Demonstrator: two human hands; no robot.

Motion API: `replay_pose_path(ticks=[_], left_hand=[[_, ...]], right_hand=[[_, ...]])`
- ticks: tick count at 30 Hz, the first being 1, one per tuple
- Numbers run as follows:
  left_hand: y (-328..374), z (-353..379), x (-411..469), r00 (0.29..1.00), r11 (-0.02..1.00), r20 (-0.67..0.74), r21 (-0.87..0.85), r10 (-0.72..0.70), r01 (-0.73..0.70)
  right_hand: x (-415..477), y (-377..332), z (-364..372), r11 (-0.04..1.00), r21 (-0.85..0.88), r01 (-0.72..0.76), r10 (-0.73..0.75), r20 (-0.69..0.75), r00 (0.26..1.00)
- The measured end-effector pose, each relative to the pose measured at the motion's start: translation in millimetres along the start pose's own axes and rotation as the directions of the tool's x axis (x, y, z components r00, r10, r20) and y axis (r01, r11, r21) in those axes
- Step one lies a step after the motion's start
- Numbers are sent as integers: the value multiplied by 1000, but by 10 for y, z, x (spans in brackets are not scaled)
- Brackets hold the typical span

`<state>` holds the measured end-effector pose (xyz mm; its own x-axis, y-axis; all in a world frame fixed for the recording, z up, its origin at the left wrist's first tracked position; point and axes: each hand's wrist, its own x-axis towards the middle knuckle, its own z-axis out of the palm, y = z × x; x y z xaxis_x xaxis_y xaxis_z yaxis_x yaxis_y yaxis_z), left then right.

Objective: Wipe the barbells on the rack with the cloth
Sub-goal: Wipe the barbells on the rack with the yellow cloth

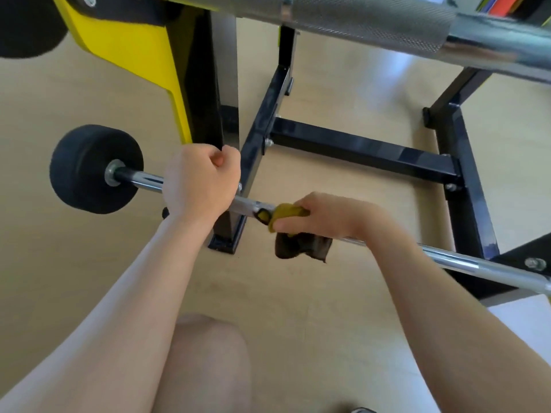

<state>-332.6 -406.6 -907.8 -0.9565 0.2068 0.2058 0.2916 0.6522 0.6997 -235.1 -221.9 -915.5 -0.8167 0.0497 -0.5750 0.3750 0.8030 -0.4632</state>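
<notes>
The lower barbell (477, 265) lies low across the view, running from a black round weight (89, 168) at the left down toward the right edge, its chrome shaft passing just in front of the rack's near upright. A cloth (286, 214), yellow on top with a dark part hanging beneath, is wrapped over the shaft just right of that upright. The right hand (322, 217) grips the cloth against the bar, its fingers curled over the top and the thumb pressed along the cloth's lower edge. The left hand (199, 183) is closed in a fist round the bare shaft between the weight and the upright. The rack (363, 150) is a black steel frame with bolted crossbars and a yellow panel (134, 43) at the upper left. A second barbell (372, 20) with a knurled grip crosses the top. A coloured patch (504, 4) at the top right is too cropped to read. Below are a pale wood floor (343, 84) and a bare knee (208, 353).
</notes>
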Motion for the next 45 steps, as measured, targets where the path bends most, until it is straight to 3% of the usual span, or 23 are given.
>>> replay_pose_path(ticks=[2,4,7,10,11,13,15,17,19,22,24,25,27,29,31,33,37,39,41,43,45], left_hand=[[-12,22,8,996,1000,87,0,9,-9],[-17,52,24,989,1000,149,-7,27,-26],[38,131,19,974,997,213,-7,77,-78],[97,213,-9,976,992,182,19,118,-124],[96,229,-16,978,991,169,28,121,-127],[62,246,-17,979,992,168,26,117,-123],[50,248,-14,980,993,169,29,108,-114],[81,249,-3,981,992,161,40,111,-119],[160,269,4,979,992,168,21,120,-125],[267,329,-16,977,990,166,4,138,-140],[278,349,-34,975,987,156,-16,160,-159],[260,347,-39,975,986,147,-22,169,-167],[197,316,-39,975,984,133,-27,178,-176],[141,265,-35,978,986,123,-36,167,-164],[114,193,-30,983,989,110,-25,149,-147],[100,95,-12,989,993,90,-16,118,-117],[78,-47,6,1000,999,9,-26,-28,28],[91,-59,-3,994,994,-21,-31,-103,102],[102,-54,3,985,988,-69,-18,-157,156],[101,-54,19,972,981,-138,12,-193,196],[94,-72,29,957,974,-203,47,-206,220]], right_hand=[[-57,119,-98,995,-78,-69,75,75,994],[19,8,-119,956,-284,-74,95,63,993],[161,-281,-14,888,-460,-3,10,12,1000],[257,-403,213,916,-369,158,-216,-123,969],[237,-394,249,935,-310,170,-227,-159,961],[116,-238,174,973,-195,122,-148,-124,981],[-105,-86,7,983,-174,55,-54,7,998],[-179,-74,-62,981,-196,5,10,75,997],[-82,-261,36,947,-321,3,4,24,1000],[234,-482,412,742,-663,95,-279,-177,944],[294,-465,518,732,-675,97,-374,-279,885],[261,-415,485,787,-605,121,-361,-293,885],[132,-239,296,934,-340,108,-193,-227,955],[-53,28,23,990,-139,12,-11,5,1000],[-235,288,-210,987,-143,-79,100,146,984],[-296,349,-283,972,-215,-93,130,168,977],[30,-98,28,932,-356,69,-83,-24,996],[212,-376,331,866,-493,82,-229,-245,942],[339,-596,625,780,-622,-61,-281,-437,854],[423,-726,811,726,-676,-126,-335,-508,793],[492,-814,807,698,-715,-44,-439,-475,763]])
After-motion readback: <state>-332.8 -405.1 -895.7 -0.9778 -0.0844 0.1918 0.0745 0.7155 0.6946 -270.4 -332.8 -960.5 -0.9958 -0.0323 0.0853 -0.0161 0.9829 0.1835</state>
